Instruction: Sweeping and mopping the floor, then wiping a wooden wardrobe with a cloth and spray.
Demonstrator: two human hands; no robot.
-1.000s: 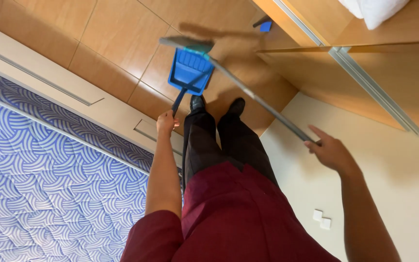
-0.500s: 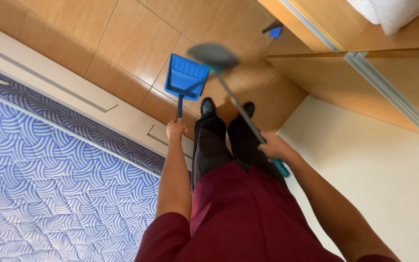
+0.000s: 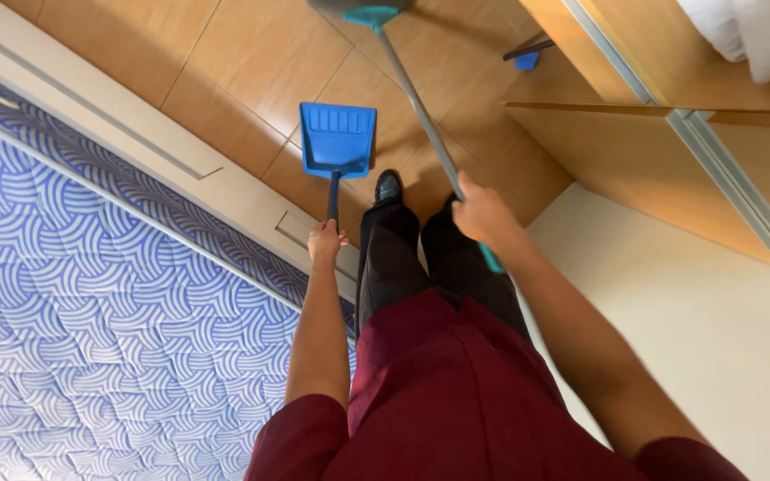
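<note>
Left hand [image 3: 325, 242] grip wrapped round dustpan [image 3: 338, 141] handle, beside bed [image 3: 91, 294]; right hand [image 3: 483, 214] clasps broom [image 3: 421, 116] shaft, right of dustpan.

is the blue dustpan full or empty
Empty: the blue dustpan, held by the left hand, shows only bare blue plastic inside.

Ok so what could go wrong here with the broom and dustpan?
The dustpan sits to the left of the broom head, so swept dirt may miss it. The right hand grips the broom handle one-handed and low, so the stroke could wobble. The shoe stands close behind the dustpan and could knock it.
</note>
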